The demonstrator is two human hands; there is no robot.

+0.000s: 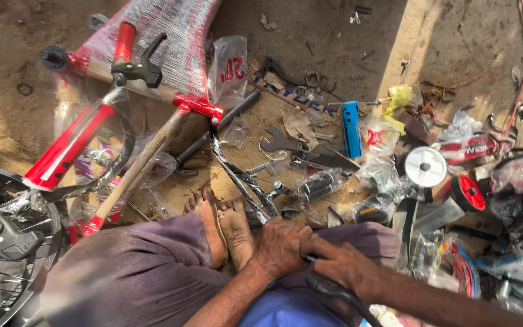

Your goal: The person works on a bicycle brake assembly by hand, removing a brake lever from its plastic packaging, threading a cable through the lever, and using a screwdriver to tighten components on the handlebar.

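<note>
I sit on the ground with my bare feet [222, 227] crossed in front of me. My left hand [281, 245] and right hand [341, 264] are pressed together over my lap. Both close around a black curved tube or cable [333, 289] that runs down towards me. Just beyond my left hand lies a long black part wrapped in clear plastic [240, 175], reaching up to the red clamp [198, 108] of a bicycle frame. What lies between my palms is hidden.
A red plastic-wrapped bicycle frame [152, 48] and fork [68, 148] lie at the left over a spoked wheel [1, 254] with a black brake lever [7, 239]. Wrenches [279, 142], a blue tool [351, 128], small bags of parts and white [425, 166] and red [468, 192] small wheels crowd the right.
</note>
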